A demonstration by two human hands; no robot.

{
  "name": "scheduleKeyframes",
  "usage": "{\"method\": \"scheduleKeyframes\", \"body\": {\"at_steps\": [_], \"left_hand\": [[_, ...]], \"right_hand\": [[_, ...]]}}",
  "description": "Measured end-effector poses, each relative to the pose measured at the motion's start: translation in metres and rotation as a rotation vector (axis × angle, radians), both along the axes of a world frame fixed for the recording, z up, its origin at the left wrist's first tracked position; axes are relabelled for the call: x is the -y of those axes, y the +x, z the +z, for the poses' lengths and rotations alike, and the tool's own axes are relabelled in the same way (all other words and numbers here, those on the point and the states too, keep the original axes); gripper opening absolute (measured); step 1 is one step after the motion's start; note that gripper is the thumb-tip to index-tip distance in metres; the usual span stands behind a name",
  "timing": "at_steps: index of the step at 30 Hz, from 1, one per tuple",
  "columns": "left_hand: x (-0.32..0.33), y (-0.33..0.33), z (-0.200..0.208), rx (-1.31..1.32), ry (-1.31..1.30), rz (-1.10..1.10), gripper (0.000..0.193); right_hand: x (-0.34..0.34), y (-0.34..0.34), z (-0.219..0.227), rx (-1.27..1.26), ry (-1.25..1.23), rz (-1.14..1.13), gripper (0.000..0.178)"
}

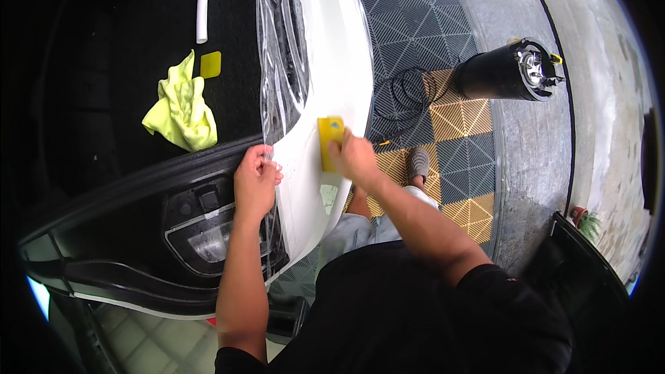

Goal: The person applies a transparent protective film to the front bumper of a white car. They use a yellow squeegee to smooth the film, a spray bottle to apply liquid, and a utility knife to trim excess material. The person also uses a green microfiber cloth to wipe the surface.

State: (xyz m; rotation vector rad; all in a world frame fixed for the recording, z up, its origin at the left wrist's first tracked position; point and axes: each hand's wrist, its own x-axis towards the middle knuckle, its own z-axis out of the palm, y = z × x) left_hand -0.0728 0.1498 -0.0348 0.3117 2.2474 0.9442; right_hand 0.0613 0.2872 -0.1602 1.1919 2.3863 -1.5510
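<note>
A white car body panel (337,48) curves down the middle of the view, with clear film (284,48) wrinkled along its inner edge. My right hand (355,160) grips a yellow squeegee (328,144) whose flat blade lies against the white panel. At the panel's inner edge my left hand (257,183) has its fingers closed in a pinch on the border of the clear film. More film hangs below it beside the dark lamp recess. The right hand is slightly blurred.
On the dark surface at left lie a crumpled lime cloth (181,107), a small yellow card (210,64) and a white tube (203,0). A black pressure tank (495,73) with a coiled hose (409,93) stands on the tiled floor (467,159) at right. A potted plant (587,223) sits beyond.
</note>
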Motion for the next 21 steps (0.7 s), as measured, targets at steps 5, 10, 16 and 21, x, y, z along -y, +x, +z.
{"method": "scheduleKeyframes", "body": {"at_steps": [5, 10, 16, 21], "left_hand": [[-0.024, 0.000, 0.003, 0.087, -0.019, -0.086, 0.037], [-0.025, 0.012, -0.002, 0.151, -0.028, 0.006, 0.045], [0.018, 0.065, 0.015, -0.419, -0.290, 0.034, 0.036], [0.052, 0.093, 0.004, -0.078, -0.276, 0.361, 0.021]], "right_hand": [[0.042, 0.091, 0.048, -0.285, -0.405, 0.219, 0.030], [-0.072, 0.127, 0.218, -0.790, -0.092, 0.676, 0.034], [-0.136, 0.118, 0.266, -1.230, -0.062, 0.785, 0.021], [-0.204, 0.104, 0.086, -0.782, -0.717, 0.768, 0.033]]}}
